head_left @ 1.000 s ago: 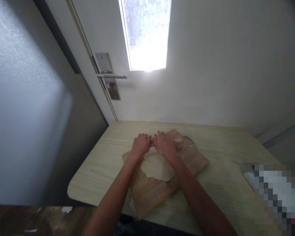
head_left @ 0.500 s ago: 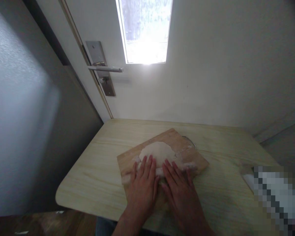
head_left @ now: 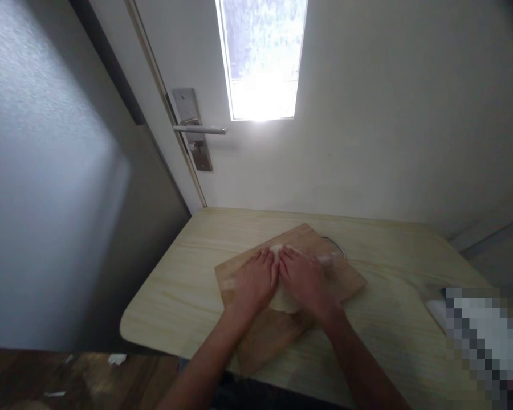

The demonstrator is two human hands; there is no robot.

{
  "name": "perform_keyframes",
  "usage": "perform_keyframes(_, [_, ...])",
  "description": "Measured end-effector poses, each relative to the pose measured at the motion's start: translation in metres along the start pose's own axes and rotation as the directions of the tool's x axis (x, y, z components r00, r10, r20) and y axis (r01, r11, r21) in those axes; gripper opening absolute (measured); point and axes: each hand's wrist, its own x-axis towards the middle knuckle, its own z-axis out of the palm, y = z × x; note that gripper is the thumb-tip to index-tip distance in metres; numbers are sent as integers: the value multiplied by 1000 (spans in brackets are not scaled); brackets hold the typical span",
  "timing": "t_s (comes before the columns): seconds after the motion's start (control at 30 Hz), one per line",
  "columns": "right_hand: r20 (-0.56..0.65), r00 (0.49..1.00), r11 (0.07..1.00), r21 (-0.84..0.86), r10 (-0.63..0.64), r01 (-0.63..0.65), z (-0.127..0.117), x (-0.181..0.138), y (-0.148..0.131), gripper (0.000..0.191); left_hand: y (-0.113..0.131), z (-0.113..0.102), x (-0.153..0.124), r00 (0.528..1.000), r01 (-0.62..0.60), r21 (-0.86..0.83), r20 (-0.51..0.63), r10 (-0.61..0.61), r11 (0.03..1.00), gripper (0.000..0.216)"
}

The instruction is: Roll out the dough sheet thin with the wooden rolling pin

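A wooden board (head_left: 348,280) lies at an angle on a pale wood table (head_left: 175,296). A flat sheet of pale dough (head_left: 283,302) rests on the board, mostly under my hands. My left hand (head_left: 255,280) and my right hand (head_left: 306,279) lie side by side with the fingers stretched flat. They press on a floury rolling pin (head_left: 328,259) that lies across the dough. Only the pin's two ends show beside my hands.
A thin dark curved edge (head_left: 337,245) peeks out behind the board. A door with a metal lever handle (head_left: 200,130) and a bright narrow window (head_left: 263,62) stands behind the table. A white thing (head_left: 438,310) lies at the table's right edge.
My hands rolled the pin back toward me over the dough, then forward again to the middle of the board. The camera shifted slightly.
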Motion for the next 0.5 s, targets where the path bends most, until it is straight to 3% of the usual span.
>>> perform_keyframes(0.17, [-61, 998, 1000, 11, -6, 7, 8, -76, -2, 39, 27, 13, -71, 984, -71, 59, -157, 79, 996, 44])
perform_keyframes(0.27, [-122, 989, 995, -49, -88, 82, 19, -91, 0, 43, 30, 16, -83, 970, -103, 89, -213, 120, 991, 47])
perform_keyframes(0.37, [-118, 991, 998, -22, -55, 52, 21, -67, 2, 42, 21, 14, -58, 982, -58, 68, -175, 69, 996, 42])
perform_keyframes(0.5, [-68, 997, 999, -1, 47, -47, 14, 5, 1, 41, -4, 5, 8, 995, 81, 24, -65, -80, 996, 38])
